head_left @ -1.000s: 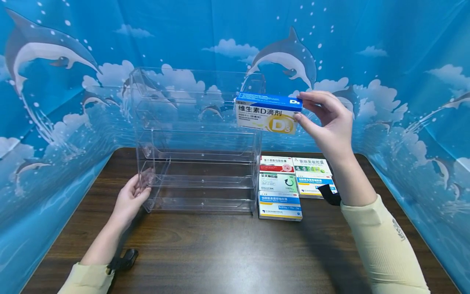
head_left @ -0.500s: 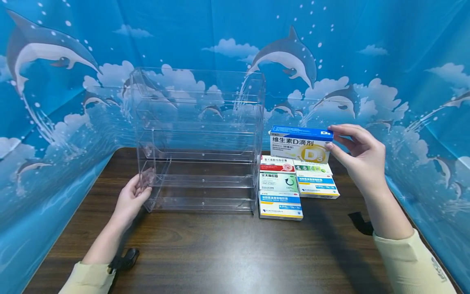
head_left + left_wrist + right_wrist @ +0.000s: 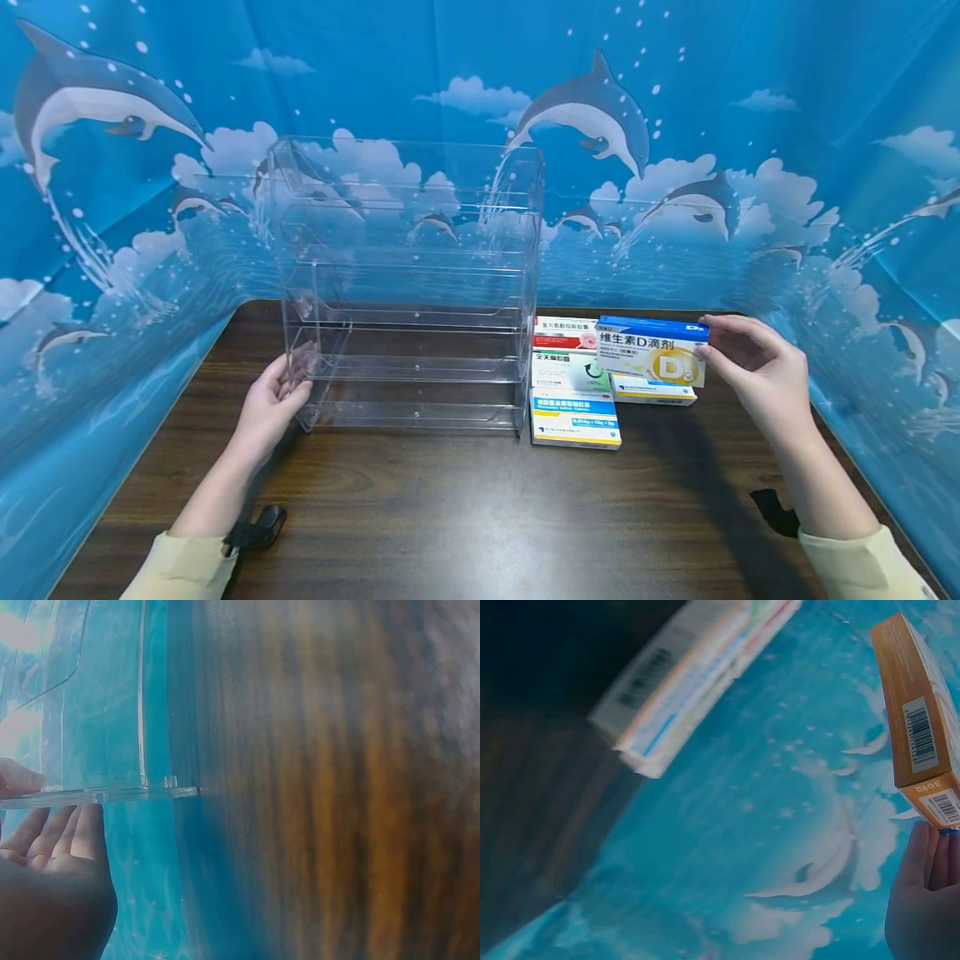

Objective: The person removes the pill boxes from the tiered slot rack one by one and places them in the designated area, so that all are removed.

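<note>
My right hand (image 3: 767,379) pinches the right end of a blue, white and yellow vitamin D drops box (image 3: 649,352) between thumb and fingers. The box hangs above flat medicine boxes, hiding part of the right column. Its orange side with a barcode (image 3: 919,733) shows in the right wrist view. A clear plastic tiered rack (image 3: 420,417) stands upright on the table's left half. Low on its left side panel, my left hand (image 3: 272,400) grips the edge. In the left wrist view, the thumb (image 3: 19,778) and fingers (image 3: 86,832) lie on opposite faces of that panel.
Right of the rack, a red-and-white box (image 3: 555,335), a green-and-white box (image 3: 562,371) and a blue-and-white box (image 3: 575,421) lie in a column on the brown table (image 3: 450,517). A blue dolphin-print curtain (image 3: 465,50) surrounds the table's back and sides.
My right hand has carried the vitamin D drops box from beside the rack's upper right corner, rightward and down, over the flat boxes. The left hand and rack stay put.
</note>
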Demonstrator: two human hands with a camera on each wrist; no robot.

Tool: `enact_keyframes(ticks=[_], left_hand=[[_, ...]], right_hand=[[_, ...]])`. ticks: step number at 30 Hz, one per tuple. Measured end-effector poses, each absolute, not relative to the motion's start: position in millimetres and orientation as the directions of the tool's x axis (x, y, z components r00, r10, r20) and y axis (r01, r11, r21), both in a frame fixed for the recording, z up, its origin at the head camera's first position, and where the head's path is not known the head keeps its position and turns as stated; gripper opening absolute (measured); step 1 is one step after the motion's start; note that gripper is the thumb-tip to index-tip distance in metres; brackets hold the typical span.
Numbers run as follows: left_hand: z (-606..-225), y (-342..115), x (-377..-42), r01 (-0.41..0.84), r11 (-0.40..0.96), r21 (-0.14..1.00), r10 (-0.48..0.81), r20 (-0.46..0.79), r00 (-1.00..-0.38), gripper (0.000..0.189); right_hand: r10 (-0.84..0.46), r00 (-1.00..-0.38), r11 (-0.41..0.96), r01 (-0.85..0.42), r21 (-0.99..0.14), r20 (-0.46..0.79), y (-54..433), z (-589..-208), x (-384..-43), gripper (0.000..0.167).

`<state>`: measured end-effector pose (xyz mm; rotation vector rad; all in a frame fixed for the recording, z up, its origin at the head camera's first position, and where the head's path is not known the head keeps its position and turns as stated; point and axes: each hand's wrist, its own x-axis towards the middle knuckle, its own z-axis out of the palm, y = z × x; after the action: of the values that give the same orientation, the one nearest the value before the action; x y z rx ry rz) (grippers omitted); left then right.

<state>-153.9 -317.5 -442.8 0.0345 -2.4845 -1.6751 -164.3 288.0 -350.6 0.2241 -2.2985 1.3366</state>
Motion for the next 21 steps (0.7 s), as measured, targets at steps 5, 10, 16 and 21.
enact_keyframes(ticks=[5,10,16,21], left_hand=[[-442,-317,-154,0.066,0.373,0.926,-0.098,0.110,-0.989,0.059],[-442,-318,-154,0.034,0.379,0.925,-0.100,0.077,-0.992,0.062],[-441,-317,-154,0.029,0.383,0.923,-0.101,0.074,-0.992,0.062],[-441,-317,-154,0.028,0.379,0.925,-0.109,0.075,-0.991,0.062]], right_hand=[[0.114,-0.905,0.519,-0.297,-0.802,0.410,304,-371,-158,0.039],[0.130,-0.925,0.528,-0.239,-0.815,0.356,318,-386,-152,0.040],[0.171,-0.949,0.537,-0.136,-0.833,0.265,336,-400,-146,0.041],[0.189,-0.966,0.536,-0.047,-0.843,0.174,350,-409,-142,0.043]])
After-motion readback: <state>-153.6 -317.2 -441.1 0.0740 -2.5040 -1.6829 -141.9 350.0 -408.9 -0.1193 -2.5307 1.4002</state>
